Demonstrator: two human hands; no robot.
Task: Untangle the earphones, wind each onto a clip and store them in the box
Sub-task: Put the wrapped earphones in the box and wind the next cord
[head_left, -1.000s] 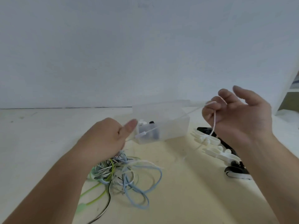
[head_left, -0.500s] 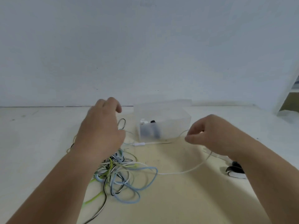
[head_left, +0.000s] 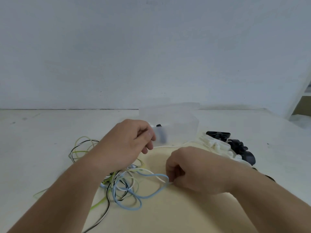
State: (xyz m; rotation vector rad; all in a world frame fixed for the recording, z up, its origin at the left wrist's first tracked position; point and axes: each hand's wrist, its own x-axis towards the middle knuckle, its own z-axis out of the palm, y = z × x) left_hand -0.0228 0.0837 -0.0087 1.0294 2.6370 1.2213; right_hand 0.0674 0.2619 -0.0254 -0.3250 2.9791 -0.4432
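Note:
A tangle of earphone cables (head_left: 124,184) in blue, green, black and white lies on the table under my left forearm. My left hand (head_left: 129,145) hovers above the tangle and pinches a white cable (head_left: 165,146) that runs right in front of the box. My right hand (head_left: 190,169) rests low on the table, closed on the white cable where it meets a blue loop. The translucent plastic box (head_left: 183,126) stands behind my hands, with dark and white items inside. White and black winder clips (head_left: 223,145) lie to the right of the box.
A pale wall rises right behind the table. At the far right stands a white shelf edge (head_left: 301,101). Green and black cable loops (head_left: 80,147) spread left of my left hand.
My right hand came down from its raised position and moved left to the table by the blue loop. My left hand shifted right, toward the front of the box. The white cable now lies lower.

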